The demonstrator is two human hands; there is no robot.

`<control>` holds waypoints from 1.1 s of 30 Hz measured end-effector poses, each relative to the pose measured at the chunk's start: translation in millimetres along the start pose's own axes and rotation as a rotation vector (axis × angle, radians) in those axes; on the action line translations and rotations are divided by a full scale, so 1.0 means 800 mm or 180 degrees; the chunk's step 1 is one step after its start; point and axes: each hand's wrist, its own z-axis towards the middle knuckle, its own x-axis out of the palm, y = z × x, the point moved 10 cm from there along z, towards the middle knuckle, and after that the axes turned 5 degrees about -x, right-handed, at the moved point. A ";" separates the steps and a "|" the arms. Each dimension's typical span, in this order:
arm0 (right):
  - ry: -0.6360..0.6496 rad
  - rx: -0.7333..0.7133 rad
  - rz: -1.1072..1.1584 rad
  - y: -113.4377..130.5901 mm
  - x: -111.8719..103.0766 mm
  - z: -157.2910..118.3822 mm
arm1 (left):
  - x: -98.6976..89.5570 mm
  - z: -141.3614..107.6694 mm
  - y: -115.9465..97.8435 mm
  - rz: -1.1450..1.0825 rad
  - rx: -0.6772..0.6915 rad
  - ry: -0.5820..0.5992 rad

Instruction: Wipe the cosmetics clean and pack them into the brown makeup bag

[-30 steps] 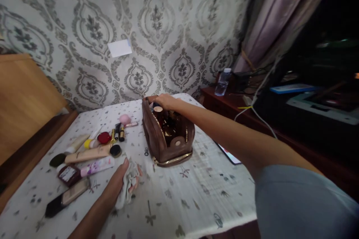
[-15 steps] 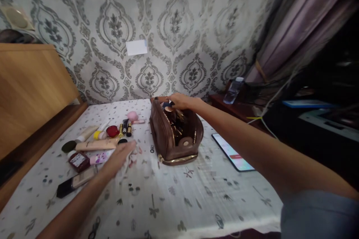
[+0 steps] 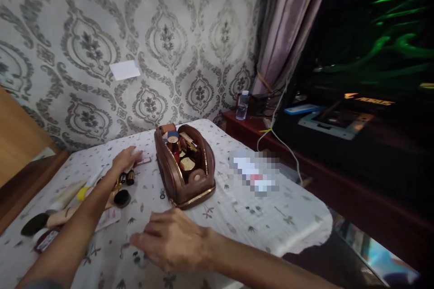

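- Brown leather makeup bag [image 3: 193,193], unzipped, at frame centre: probably soft-sided, weighty with gold-capped containers [image 3: 187,164] — best held low by both flanks.
- Left hand [image 3: 124,158], centre-left, by a slim pink tube [image 3: 145,160]: fingers' grip hidden.
- Right hand [image 3: 176,240], lower centre: fingers curled — cannot tell around what, if anything.

Just one cam here, worn on head. Looks forward and down over bench [image 3: 288,230], with patterned wall [image 3: 135,40] across upper left and upper middle of frame. Pretty close setup: right hand [image 3: 172,239] looms big at lower middle, left hand [image 3: 125,158] farther out, left of center. Open brown bag [image 3: 186,185] sits near middle. Purple curtain [image 3: 285,13] up top, right of center; dark case with green glow [image 3: 383,45] fills upper right, seen at slant.
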 end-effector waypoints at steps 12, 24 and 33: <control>-0.0339 0.2492 0.2516 -0.093 0.109 -0.069 | -0.035 -0.051 -0.032 -0.0321 0.0306 0.0061; -0.1266 0.2884 0.3627 -0.103 0.140 -0.062 | -0.007 -0.280 -0.071 -0.0675 0.1123 0.0641; -0.0806 0.2793 0.2860 -0.096 0.147 -0.048 | 0.012 -0.295 -0.059 0.0643 0.1256 0.0153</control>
